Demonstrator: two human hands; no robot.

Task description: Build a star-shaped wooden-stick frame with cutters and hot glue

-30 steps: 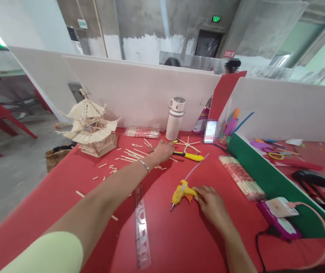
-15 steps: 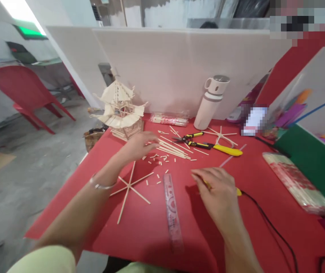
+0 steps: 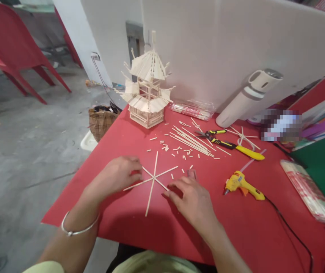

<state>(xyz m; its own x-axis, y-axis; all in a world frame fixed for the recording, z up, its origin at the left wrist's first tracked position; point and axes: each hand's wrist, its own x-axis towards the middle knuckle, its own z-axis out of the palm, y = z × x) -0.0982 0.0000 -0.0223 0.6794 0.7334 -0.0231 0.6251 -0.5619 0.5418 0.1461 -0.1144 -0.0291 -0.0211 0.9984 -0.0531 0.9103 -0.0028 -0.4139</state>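
Observation:
A six-armed star of thin wooden sticks (image 3: 153, 178) lies flat on the red tabletop between my hands. My left hand (image 3: 119, 175) is beside its left arms, fingers curved and apart, with nothing seen in them. My right hand (image 3: 192, 197) has its thumb and forefinger at the end of the star's lower-right arm, which lies between the fingertips. Under this hand a clear ruler (image 3: 191, 173) is mostly hidden. To the right rests a yellow hot glue gun (image 3: 242, 185), let go, its black cord trailing away.
Behind the star are loose sticks (image 3: 192, 141) and short cut pieces. Cutting pliers (image 3: 230, 145), a second stick star (image 3: 242, 135) and a white flask (image 3: 249, 96) stand or lie farther right. A stick pagoda model (image 3: 148, 91) is at the back left edge.
My right hand has put down the glue gun and moved left to the star. My left hand has come back from the loose sticks to the star's left side. The view has shifted.

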